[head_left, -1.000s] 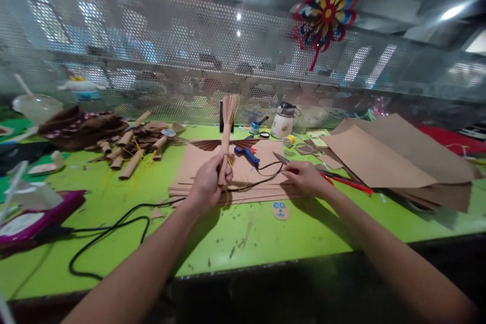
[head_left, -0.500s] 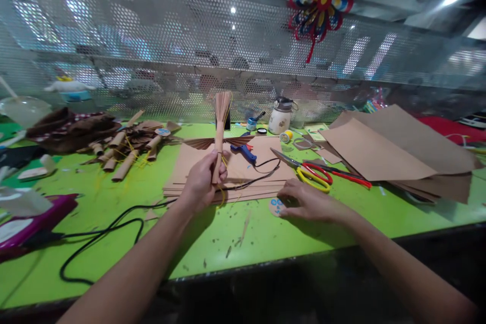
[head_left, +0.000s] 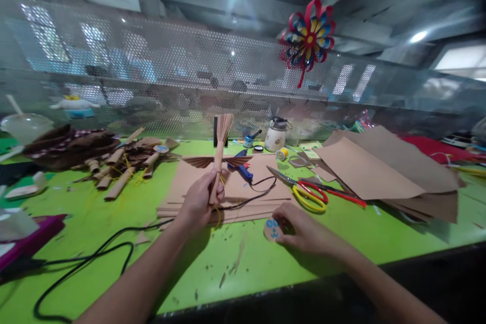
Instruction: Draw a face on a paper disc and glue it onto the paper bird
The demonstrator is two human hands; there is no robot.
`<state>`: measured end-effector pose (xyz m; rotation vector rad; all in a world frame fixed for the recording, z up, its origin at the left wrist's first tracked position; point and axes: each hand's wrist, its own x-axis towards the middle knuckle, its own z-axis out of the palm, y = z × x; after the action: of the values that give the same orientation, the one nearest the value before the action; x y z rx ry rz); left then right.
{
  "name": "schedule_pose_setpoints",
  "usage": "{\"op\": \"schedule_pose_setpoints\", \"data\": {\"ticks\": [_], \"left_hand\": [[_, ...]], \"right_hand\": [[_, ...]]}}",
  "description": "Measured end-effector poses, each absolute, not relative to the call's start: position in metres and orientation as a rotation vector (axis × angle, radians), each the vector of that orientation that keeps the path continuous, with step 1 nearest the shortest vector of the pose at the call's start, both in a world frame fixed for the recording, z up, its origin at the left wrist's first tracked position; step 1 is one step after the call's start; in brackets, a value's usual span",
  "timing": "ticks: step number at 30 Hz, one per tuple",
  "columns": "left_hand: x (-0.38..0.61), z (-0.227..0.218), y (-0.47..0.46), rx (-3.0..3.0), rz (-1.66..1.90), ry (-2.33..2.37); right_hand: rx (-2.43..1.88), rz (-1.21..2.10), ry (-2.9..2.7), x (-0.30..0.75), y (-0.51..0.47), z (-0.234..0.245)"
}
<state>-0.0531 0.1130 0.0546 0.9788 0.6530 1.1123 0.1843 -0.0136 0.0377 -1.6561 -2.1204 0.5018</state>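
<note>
Two bare hands work over a bright green desk (head_left: 182, 273). The left hand (head_left: 201, 195) is wrapped around the lower part of a slim light-brown rolled-paper tube (head_left: 217, 158), held roughly upright with its pleated top flaring out. Dark brown pleated paper (head_left: 239, 161) spreads to either side of it, seemingly as part of the same piece, and thin yellow string (head_left: 216, 216) trails below the grip. All this is above a stack of flat brown paper sheets (head_left: 172, 195).

The right hand (head_left: 304, 225) is low over the desk, thumb and forefinger at the right edge of a small round tan disc with a blue drawn face (head_left: 271, 230); whether they have closed on it cannot be told. Just beyond that hand lie open-bladed scissors with red and yellow handles (head_left: 311, 197), and a dark blue glue gun (head_left: 243, 171) rests on the sheets.

The step in hand looks like collecting the disc while the tube is held ready. The next move seems to call for a light pinch on the disc's rim and a steady left grip.
</note>
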Motion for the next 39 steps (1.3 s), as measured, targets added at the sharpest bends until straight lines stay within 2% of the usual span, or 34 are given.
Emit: {"op": "schedule_pose_setpoints", "data": {"ticks": [4, 9, 18, 21, 29, 34, 39], "left_hand": [[-0.052, 0.050, 0.114, 0.987, 1.107, 0.668], [-0.051, 0.047, 0.114, 0.993, 1.097, 0.684], [-0.049, 0.039, 0.118, 1.012, 1.119, 0.715], [-0.049, 0.036, 0.117, 1.034, 1.138, 0.732], [-0.042, 0.035, 0.106, 1.094, 1.128, 0.772], [-0.033, 0.037, 0.095, 1.110, 1.084, 0.782], [-0.025, 0.036, 0.085, 1.110, 1.008, 0.767]], "right_hand": [[-1.611, 0.635, -1.981, 0.176, -0.019, 0.030], [-1.486, 0.647, -1.935, 0.175, -0.020, 0.033], [-1.065, 1.155, -1.676, 0.174, 0.027, 0.089], [-1.004, 1.105, -1.537, 0.168, 0.053, 0.093], [-1.005, 1.099, -1.314, 0.174, 0.072, 0.059], [-0.984, 1.070, -1.336, 0.168, 0.057, 0.067], [-1.033, 0.886, -1.303, 0.157, 0.048, 0.073]]}}
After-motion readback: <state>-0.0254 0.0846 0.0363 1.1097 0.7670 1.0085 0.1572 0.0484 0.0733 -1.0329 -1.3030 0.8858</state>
